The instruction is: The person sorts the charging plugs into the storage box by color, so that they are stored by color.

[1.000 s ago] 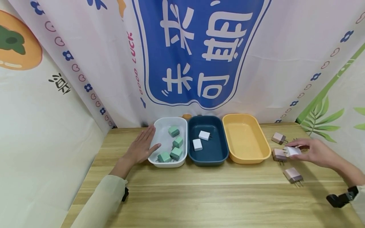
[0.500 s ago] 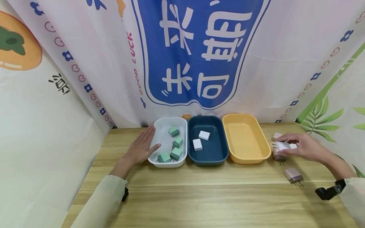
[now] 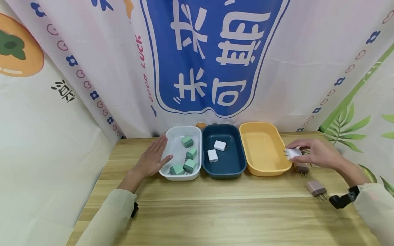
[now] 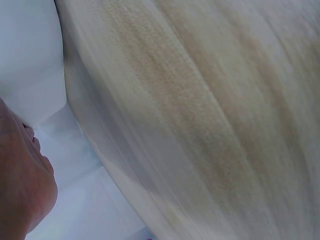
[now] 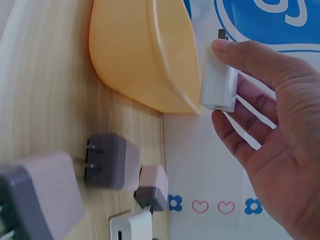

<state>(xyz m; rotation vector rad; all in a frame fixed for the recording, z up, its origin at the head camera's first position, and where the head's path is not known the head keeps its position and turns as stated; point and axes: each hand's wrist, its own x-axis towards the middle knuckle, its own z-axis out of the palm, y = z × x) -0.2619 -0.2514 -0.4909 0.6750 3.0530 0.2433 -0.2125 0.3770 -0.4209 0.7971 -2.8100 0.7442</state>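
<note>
- Right hand point(image 3: 318, 153), one: thumb and fingers pinching a small white block-shaped plastic charger plug point(image 3: 293, 153), metal prongs pointing left, held up just beside the right rim of the yellow tray
- Left hand point(image 3: 152, 158), one: fingers straight, thumb spread, lying along the left rim of the white tray
- Oblong white plastic tray point(image 3: 173, 136) with rounded corners, leftmost: contains four mint-green two-tone cube-shaped plugs point(image 3: 189, 165)
- Oblong dark blue plastic tray point(image 3: 224, 167), middle: contains two small white plastic plugs point(image 3: 220, 146), lying apart
- Oblong yellow plastic tray point(image 3: 261, 147), rightmost, its inside bare
- Pink-and-mauve block-shaped plugs point(image 3: 316, 188), three, lying right of the yellow tray; in the right wrist view another white plastic plug point(image 5: 135, 225) lies near them
- Pale wood-grain tabletop point(image 3: 215, 212), one, under all three trays
- White printed cloth point(image 3: 295, 85), hung behind, with a blue panel of white characters
- Cream sleeves point(image 3: 109, 215), two, each with a black device at the cuff
</note>
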